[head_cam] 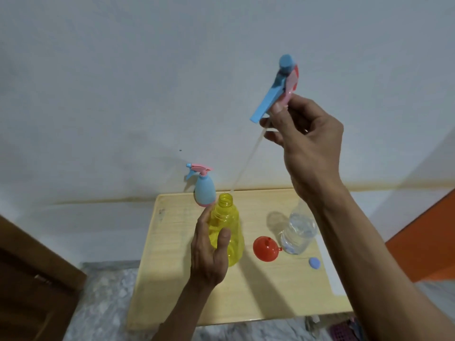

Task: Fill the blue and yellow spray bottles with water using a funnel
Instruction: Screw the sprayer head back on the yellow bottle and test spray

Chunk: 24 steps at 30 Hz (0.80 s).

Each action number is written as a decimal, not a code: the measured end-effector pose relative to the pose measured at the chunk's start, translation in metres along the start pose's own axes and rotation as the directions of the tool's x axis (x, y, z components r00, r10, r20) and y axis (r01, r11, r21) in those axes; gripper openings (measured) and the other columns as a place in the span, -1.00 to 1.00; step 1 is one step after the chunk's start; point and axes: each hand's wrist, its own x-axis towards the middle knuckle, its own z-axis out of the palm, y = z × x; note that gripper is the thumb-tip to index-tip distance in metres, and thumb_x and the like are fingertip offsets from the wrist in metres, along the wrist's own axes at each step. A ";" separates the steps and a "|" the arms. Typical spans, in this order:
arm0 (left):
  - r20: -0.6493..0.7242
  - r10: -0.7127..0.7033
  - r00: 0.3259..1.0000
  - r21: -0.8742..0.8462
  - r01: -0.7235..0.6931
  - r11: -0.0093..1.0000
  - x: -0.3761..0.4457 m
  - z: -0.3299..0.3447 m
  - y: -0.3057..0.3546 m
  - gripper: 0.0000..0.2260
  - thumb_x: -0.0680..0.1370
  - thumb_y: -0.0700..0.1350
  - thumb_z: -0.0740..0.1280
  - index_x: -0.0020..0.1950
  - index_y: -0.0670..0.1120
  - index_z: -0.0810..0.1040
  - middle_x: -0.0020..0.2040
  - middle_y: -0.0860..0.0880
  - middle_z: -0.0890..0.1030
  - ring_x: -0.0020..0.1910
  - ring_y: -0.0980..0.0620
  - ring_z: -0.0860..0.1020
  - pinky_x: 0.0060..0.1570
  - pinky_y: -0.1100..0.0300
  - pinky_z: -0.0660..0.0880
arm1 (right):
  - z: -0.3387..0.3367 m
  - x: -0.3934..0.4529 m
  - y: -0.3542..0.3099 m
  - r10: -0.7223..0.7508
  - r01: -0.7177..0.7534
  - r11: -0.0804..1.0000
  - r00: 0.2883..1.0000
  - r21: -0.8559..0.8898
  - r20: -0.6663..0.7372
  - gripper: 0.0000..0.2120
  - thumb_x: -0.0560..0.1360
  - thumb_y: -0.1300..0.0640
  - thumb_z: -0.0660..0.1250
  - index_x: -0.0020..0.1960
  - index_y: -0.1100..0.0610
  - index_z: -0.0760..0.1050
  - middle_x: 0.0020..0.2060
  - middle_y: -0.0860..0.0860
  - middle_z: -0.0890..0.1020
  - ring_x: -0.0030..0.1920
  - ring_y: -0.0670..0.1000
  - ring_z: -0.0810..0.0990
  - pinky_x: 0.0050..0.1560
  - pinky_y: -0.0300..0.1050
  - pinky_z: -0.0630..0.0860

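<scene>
The yellow spray bottle [227, 232] stands upright on the small wooden table [172, 279] with its neck uncovered. My left hand [209, 252] grips its body from the left. My right hand [305, 141] is raised high and pinches the blue and pink spray head [278, 89]. The head's clear dip tube [246, 166] slants down, and its tip hangs just above the yellow bottle's mouth. The blue spray bottle [204, 190] stands at the table's far edge with its sprayer on. A red funnel [266, 249] lies on the table right of the yellow bottle.
A clear plastic water bottle [299, 232] stands behind the funnel, partly hidden by my right forearm. Its blue cap [314, 263] lies on the table nearby. A white wall rises behind the table. A wooden door is at the left.
</scene>
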 end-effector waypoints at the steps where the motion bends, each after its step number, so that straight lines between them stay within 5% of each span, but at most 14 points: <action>1: -0.007 -0.001 1.000 0.000 0.001 1.000 0.001 -0.001 -0.001 -0.51 0.60 0.15 0.17 0.50 0.01 0.29 0.39 -0.04 0.50 0.33 -0.03 0.50 0.18 -0.19 0.52 | 0.004 -0.001 0.003 0.000 0.000 1.000 1.000 -0.023 0.013 -0.82 0.59 0.19 0.41 0.18 0.17 0.62 -0.04 0.14 0.73 -0.07 0.05 0.74 -0.02 -0.03 0.69; 13: -0.021 -0.006 1.000 0.023 0.007 1.000 0.003 0.002 0.008 -0.54 0.58 0.31 0.12 0.42 0.17 0.33 0.28 0.01 0.57 0.26 0.02 0.54 0.18 -0.09 0.52 | 0.001 -0.024 0.058 0.143 -0.120 0.988 0.953 -0.100 0.268 -0.83 0.57 0.15 0.42 0.16 0.07 0.65 -0.01 0.13 0.73 0.03 0.15 0.70 0.04 -0.02 0.66; 17: -0.014 -0.023 1.000 0.016 0.023 1.000 0.008 0.005 0.017 -0.62 0.58 0.23 0.14 0.39 0.21 0.33 0.25 0.03 0.58 0.23 0.07 0.54 0.19 -0.01 0.51 | -0.004 -0.035 0.073 0.213 -0.179 0.976 0.909 -0.126 0.358 -0.84 0.57 0.15 0.42 0.13 0.03 0.66 -0.03 -0.10 0.74 -0.03 -0.17 0.66 0.01 -0.25 0.54; 24: -0.005 -0.039 0.999 0.017 0.039 0.999 0.010 0.010 0.025 -0.61 0.57 0.23 0.12 0.37 0.16 0.35 0.16 -0.03 0.60 0.13 0.02 0.56 0.12 0.16 0.50 | -0.010 -0.044 0.084 0.227 -0.196 0.974 0.880 -0.117 0.416 -0.81 0.58 0.20 0.39 0.17 0.08 0.65 0.07 0.00 0.74 0.16 -0.01 0.69 0.09 -0.24 0.59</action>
